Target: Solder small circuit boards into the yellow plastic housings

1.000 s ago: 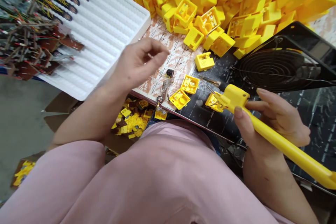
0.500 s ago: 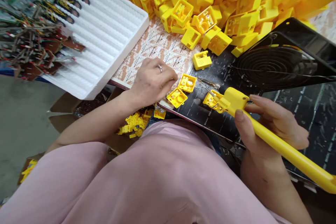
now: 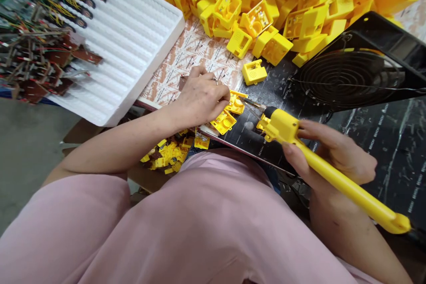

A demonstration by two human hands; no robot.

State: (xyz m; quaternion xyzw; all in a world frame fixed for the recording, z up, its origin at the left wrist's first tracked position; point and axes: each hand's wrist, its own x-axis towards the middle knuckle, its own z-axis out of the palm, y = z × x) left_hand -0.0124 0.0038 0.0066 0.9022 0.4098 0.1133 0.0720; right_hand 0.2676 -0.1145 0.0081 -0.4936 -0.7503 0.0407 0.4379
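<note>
A yellow soldering iron [image 3: 353, 186] is in my right hand [image 3: 336, 155], thumb and fingers closed round its handle. Its metal tip points left, reaching the edge of a small open yellow plastic housing [image 3: 237, 104]. My left hand [image 3: 203, 100] lies over that housing's left side with fingers pinched together; what they hold, if anything, is hidden. Just below sits a second yellow housing [image 3: 224, 123], open side up. The iron's head partly covers a third housing [image 3: 262, 125]. A brown piece [image 3: 183, 81] shows from behind my left hand.
Yellow casings [image 3: 253, 9] are heaped along the back. A white foam tray [image 3: 133, 35] at left carries circuit boards [image 3: 43, 62] and wired round parts. A black fan [image 3: 349, 66] stands at right. One loose housing [image 3: 254, 72] lies mid-bench; yellow parts [image 3: 169, 155] fill a box below.
The soldering iron has moved left with my right hand, its tip now at the upper housing. My left hand has shifted slightly right over that housing, and a brown piece now shows behind it.
</note>
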